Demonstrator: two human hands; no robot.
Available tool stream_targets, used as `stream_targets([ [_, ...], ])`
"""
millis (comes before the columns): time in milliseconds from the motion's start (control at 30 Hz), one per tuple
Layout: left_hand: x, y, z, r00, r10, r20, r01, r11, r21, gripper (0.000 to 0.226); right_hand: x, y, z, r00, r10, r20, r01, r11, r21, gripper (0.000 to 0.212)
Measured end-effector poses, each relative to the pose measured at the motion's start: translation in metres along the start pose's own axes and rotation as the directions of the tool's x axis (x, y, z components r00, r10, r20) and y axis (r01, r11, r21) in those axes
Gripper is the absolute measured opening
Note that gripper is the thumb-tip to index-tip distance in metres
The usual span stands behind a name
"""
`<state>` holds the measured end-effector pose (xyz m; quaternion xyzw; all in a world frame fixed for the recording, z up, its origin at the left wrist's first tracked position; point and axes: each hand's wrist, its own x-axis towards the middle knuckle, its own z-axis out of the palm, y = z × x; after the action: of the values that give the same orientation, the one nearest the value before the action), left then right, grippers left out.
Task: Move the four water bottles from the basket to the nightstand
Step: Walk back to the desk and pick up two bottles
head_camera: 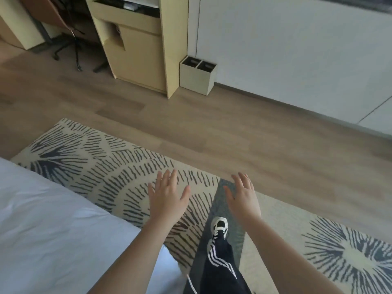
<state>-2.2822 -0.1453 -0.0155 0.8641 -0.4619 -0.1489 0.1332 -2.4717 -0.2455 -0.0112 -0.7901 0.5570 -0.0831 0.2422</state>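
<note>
No water bottle, basket or nightstand shows in the head view. My left hand [168, 196] is held out in front of me over the patterned rug, fingers straight and spread, holding nothing. My right hand [244, 195] is level with it a little to the right, fingers also straight and empty. Both palms face down, well above the floor.
A white bed [53, 219] fills the lower left. A black-and-cream rug [110, 162] lies on the wood floor, with my leg and white shoe [220, 227] on it. A pale wooden cabinet [135, 49], a small two-slot bin [198, 76] and an office chair [65, 39] stand farther off.
</note>
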Motion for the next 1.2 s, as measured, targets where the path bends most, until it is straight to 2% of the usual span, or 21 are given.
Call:
stream_targets([
  [133,0.104,0.005,-0.001,0.987,-0.153,-0.056,0.154,0.988,0.004,0.073,0.134,-0.020,0.003,0.990,-0.123,0.063,0.124,0.992,-0.011,0.055],
  [300,0.223,0.009,-0.035,0.936,-0.326,-0.133,0.328,0.944,-0.006,0.073,0.289,-0.070,-0.009,0.946,-0.290,0.146,0.300,0.952,-0.054,0.054],
  [567,0.337,-0.022,-0.096,0.857,-0.481,-0.186,0.482,0.875,-0.044,0.075,0.433,-0.183,0.012,0.851,-0.472,0.231,0.484,0.875,0.003,0.052],
  [767,0.418,-0.088,-0.124,0.801,-0.567,-0.192,0.563,0.822,-0.082,0.076,0.510,-0.269,0.061,0.779,-0.544,0.312,0.562,0.826,0.038,0.053],
  [1067,0.583,-0.245,-0.208,0.797,-0.585,-0.149,0.582,0.810,-0.072,0.076,0.641,-0.464,0.144,0.758,-0.560,0.335,0.591,0.807,0.009,0.052],
  [1200,0.647,-0.304,-0.258,0.789,-0.587,-0.183,0.583,0.808,-0.082,0.075,0.687,-0.551,0.165,0.743,-0.578,0.338,0.614,0.790,0.003,0.053],
])
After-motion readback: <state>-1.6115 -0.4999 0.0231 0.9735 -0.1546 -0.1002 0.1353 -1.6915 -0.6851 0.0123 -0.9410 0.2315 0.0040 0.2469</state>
